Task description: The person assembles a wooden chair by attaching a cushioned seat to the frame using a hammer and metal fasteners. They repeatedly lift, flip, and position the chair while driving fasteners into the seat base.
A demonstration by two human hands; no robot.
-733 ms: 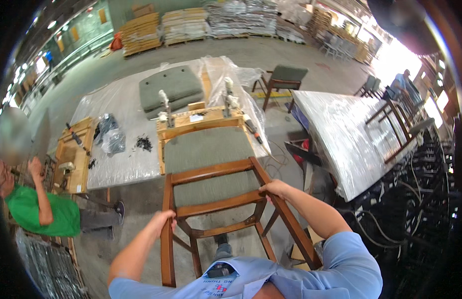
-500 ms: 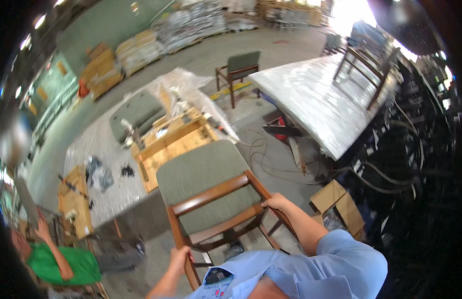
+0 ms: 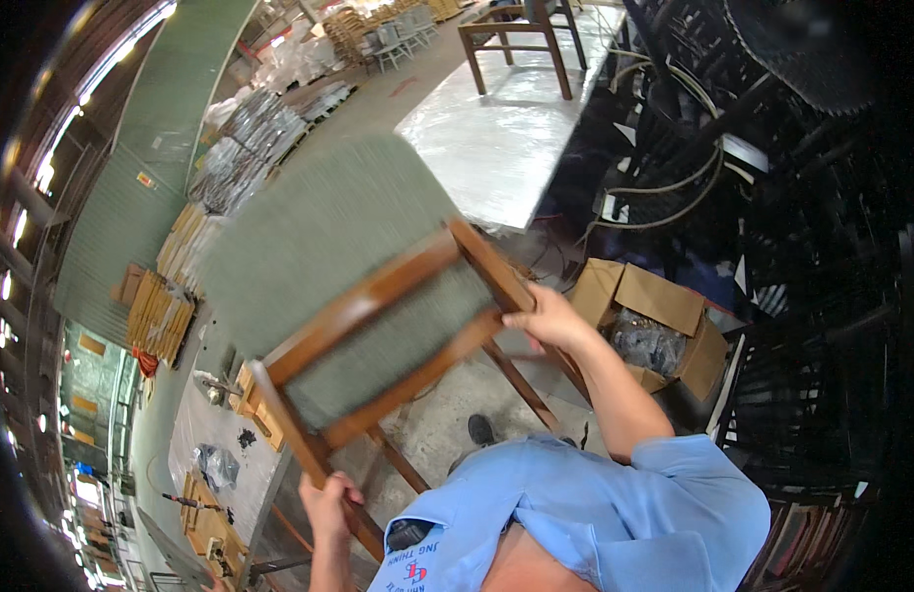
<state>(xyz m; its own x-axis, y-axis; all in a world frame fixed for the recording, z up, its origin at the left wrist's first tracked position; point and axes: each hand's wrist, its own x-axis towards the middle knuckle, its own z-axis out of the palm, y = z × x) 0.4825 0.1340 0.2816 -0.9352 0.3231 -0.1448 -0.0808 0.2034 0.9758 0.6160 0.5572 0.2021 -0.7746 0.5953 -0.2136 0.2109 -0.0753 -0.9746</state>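
A wooden chair with a grey-green upholstered back [image 3: 329,232] fills the middle of the view, tilted in front of my body. My left hand [image 3: 330,501] is closed around the brown wooden frame at its lower left. On the other side, my right hand [image 3: 548,318] grips the frame near where the side rail meets a crosspiece. The chair's legs point down toward the floor between my hands. The back looks slightly blurred and hides much of the workbench behind it.
At the far side, another wooden chair [image 3: 521,44] stands on a plastic-wrapped table [image 3: 467,158]. An open cardboard box [image 3: 708,370] with plastic-wrapped contents is at my right. To the left, a plastic-covered bench [image 3: 195,409] carries wooden jigs and a plastic bag [image 3: 216,466]. Cables [image 3: 674,202] hang at right.
The chair has come up closer and tilted to the left, both hands still on its frame. My view has turned right, so the wrapped table and box appear farther left.
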